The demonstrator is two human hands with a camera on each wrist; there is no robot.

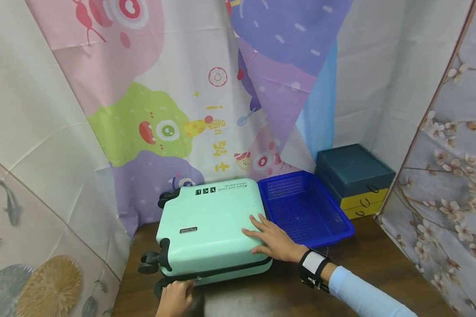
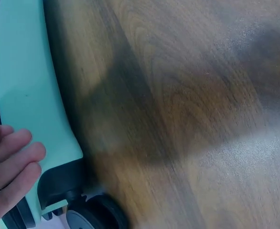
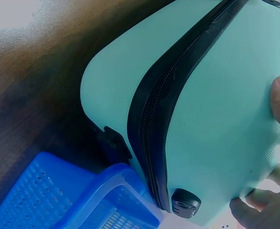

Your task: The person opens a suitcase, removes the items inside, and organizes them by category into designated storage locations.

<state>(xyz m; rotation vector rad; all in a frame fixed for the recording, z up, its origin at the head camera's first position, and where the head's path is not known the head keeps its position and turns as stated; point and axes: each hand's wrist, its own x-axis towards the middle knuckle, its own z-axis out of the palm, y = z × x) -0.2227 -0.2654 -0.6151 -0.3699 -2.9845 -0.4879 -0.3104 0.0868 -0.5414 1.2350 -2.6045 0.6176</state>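
Note:
A mint-green hard-shell suitcase (image 1: pixel 218 215) lies flat on the brown table, its wheels (image 1: pixel 148 263) to the left. A black zipper (image 3: pixel 152 105) runs along its side. Near the wheel end of the front side, my left hand (image 1: pixel 176 297) pinches the metal zipper pull (image 1: pixel 197 278) between thumb and index finger; its other fingers (image 2: pixel 23 160) are bent beside the shell. My right hand (image 1: pixel 275 240) rests on the top near the right front corner, fingers spread, wearing a black wrist strap (image 1: pixel 314 266).
Right of the suitcase, close against it, sits a blue plastic basket (image 1: pixel 307 240). Behind that stands a dark teal box (image 1: pixel 355 169) over yellow drawers (image 1: pixel 362 204) with loop handles. A patterned curtain (image 1: pixel 182 57) hangs along the table's back edge.

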